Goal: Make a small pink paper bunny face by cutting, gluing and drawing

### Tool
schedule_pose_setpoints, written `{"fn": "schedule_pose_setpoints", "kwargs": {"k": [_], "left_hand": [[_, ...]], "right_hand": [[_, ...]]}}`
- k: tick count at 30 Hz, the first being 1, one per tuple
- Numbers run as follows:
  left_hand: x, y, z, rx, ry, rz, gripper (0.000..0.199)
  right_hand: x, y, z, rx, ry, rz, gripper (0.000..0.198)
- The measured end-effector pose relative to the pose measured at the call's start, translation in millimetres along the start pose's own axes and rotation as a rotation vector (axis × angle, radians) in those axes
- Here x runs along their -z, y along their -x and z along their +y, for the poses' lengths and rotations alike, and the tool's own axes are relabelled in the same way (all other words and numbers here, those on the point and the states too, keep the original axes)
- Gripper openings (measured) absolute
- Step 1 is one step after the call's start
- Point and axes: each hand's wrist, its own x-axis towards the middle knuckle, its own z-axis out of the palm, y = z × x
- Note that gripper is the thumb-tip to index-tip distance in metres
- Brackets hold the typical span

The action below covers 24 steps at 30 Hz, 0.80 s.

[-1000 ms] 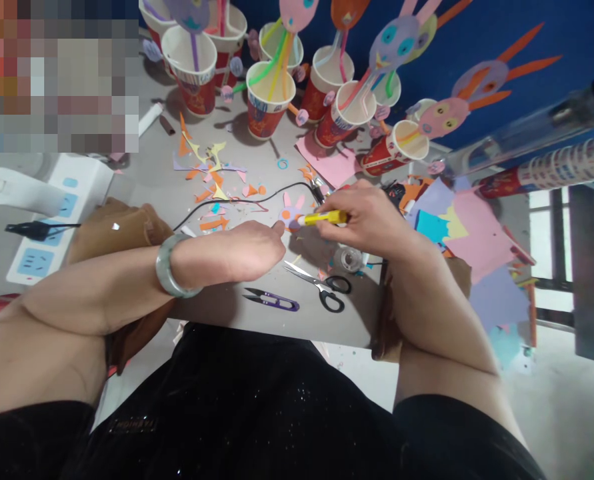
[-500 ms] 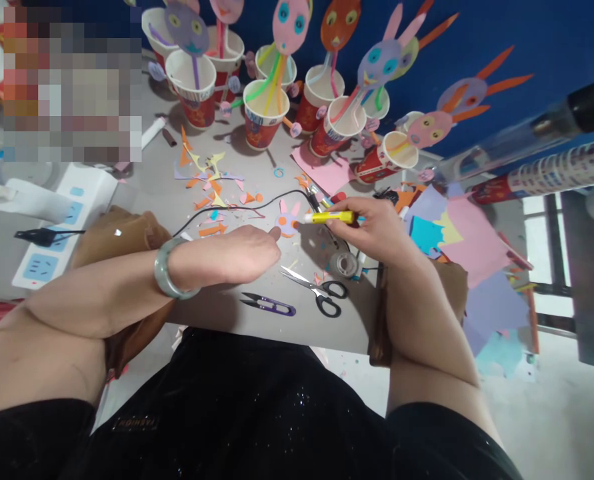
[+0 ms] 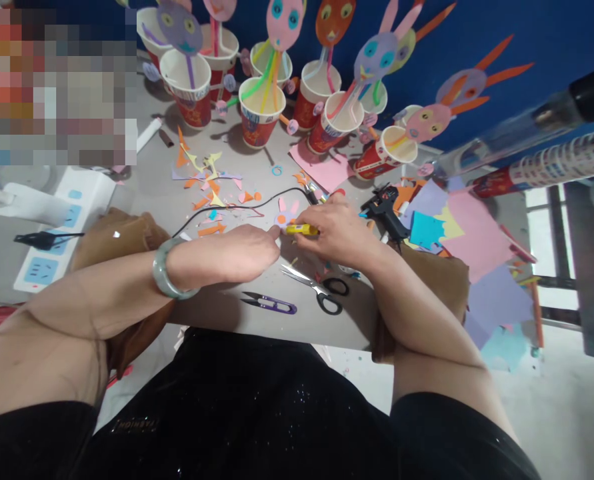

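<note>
Taking the lilac rabbit-head cutout [image 3: 284,215] as the middle of the dial, with twelve straight ahead of the seated person, I start closest to the lap. Purple-handled thread snips [image 3: 271,303] lie at six o'clock on the grey table [image 3: 344,328], and black-handled scissors [image 3: 319,291] rest spread at five.

The left hand [image 3: 249,253] comes in from eight o'clock, a pale green bangle [image 3: 161,268] on its wrist. Its thumb tip meets the cutout's lower edge; the other fingers are tucked from my sight, so I can't tell how tightly they close. The right hand [image 3: 334,227], at about four o'clock, grasps a yellow tube [image 3: 303,229] between its fingers, the end over the cutout's lower edge. I can't make out whether it touches. The cutout lies on the tabletop between both hands, pink ears pointing to twelve, an orange disc on its face.

Out at three o'clock sits a black glue gun [image 3: 389,212], coloured paper sheets [image 3: 481,230] beyond it. Paper scraps [image 3: 211,181] scatter around ten, a pink sheet [image 3: 321,168] lies at one, and farthest off, red paper cups [image 3: 261,127] bearing paper animal heads [image 3: 284,23] stand from eleven round to two.
</note>
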Motion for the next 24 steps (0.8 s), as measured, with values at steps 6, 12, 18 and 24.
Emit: {"fn": "schedule_pose_setpoints", "kwargs": {"k": [6, 12, 18, 24], "left_hand": [[-2, -1, -2, -0.051, -0.079, -0.004, 0.040], [-3, -1, -3, -0.057, -0.074, 0.057, 0.033], [-4, -8, -14, -0.087, -0.015, 0.110, 0.024], [4, -19, -19, 0.004, 0.434, 0.400, 0.017]], "right_hand": [[23, 15, 20, -0.106, -0.181, 0.111, 0.007], [39, 38, 66, -0.336, -0.889, 0.659, 0.025], [18, 40, 71, -0.325, -1.168, 0.389, 0.043], [0, 35, 84, -0.308, -1.085, 0.483, 0.041]]}}
